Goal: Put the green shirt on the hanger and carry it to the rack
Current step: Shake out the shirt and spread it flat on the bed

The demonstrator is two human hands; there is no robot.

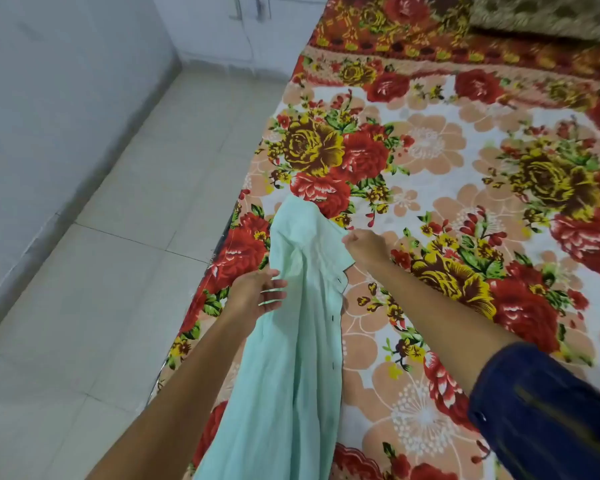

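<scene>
Right hand [366,244]: fist closed on the upper edge of the green shirt [291,341].
Left hand [257,294]: fingers straight and spread, touching the shirt's left side.
Shirt: pale green, buttoned placket visible, draped along the bed's near edge.
Surface: bed under a floral blanket [465,168], red and yellow roses.
Room: pale tiled floor [125,271], grey wall [49,98], white cabinet doors [243,26] beyond.

No readable text, labels, brands, numbers or signs anywhere in view. The bedsheet [430,174] carries only a flower print; the green shirt [291,341] shows plain cloth and dark buttons, no tag legible.
</scene>
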